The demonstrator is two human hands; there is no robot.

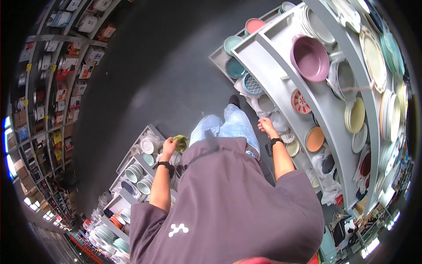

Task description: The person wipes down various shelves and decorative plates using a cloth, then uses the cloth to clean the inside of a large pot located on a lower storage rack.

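My left hand (169,146), at the end of the low shelf on the left, is closed on a crumpled yellow-green cloth (181,143). White dishes (148,144) and stacked pale green bowls (133,173) sit on that shelf beside my wrist. My right hand (266,126) has its fingers curled in, and I see nothing in them. It hangs beside the tall shelf on the right, nearest to plastic-wrapped dishes (278,121) and the patterned blue bowl (252,83). A black band circles each wrist.
On the right shelf unit (281,48) are a large mauve pot (310,58), a red-and-white bowl (300,101), an orange bowl (314,139) and stacks of plates (354,115). Tall racks of boxed goods (61,88) line the left. Dark floor (145,75) stretches ahead between them.
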